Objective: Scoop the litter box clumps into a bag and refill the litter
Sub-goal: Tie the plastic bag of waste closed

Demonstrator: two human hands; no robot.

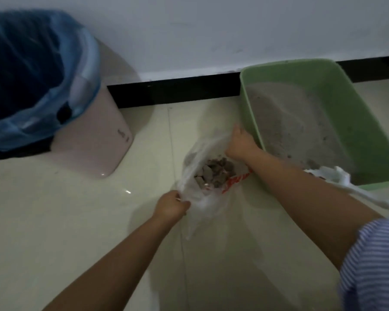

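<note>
Nearest to me, at the lower right of the frame, is my striped sleeve (pixel 373 265), with the bare forearm running up from it toward the middle. From there I go left to right.

In the upper left stands a pale pink bin (pixel 94 140) lined with a blue bag (pixel 32 70), set against the wall.

At lower centre my left hand (pixel 171 206) pinches the near edge of a thin clear plastic bag (pixel 197 198) that lies on the pale tiled floor (pixel 54 221); fingers and thumb are closed on the film. The bag's mouth is held open, and a pile of grey clumps (pixel 213 172) sits inside it. Red print shows on the bag's right side.

My right hand (pixel 240 144) grips the far edge of the same bag, just beside the near left wall of the green litter box (pixel 368 135). The fingers curl over the plastic, though the blur hides how exactly.

The litter box sits in the upper right, against the dark baseboard (pixel 173 93), with grey litter (pixel 290 122) heaped toward its left side. A crumpled white bag (pixel 337 176) lies over its near rim.
</note>
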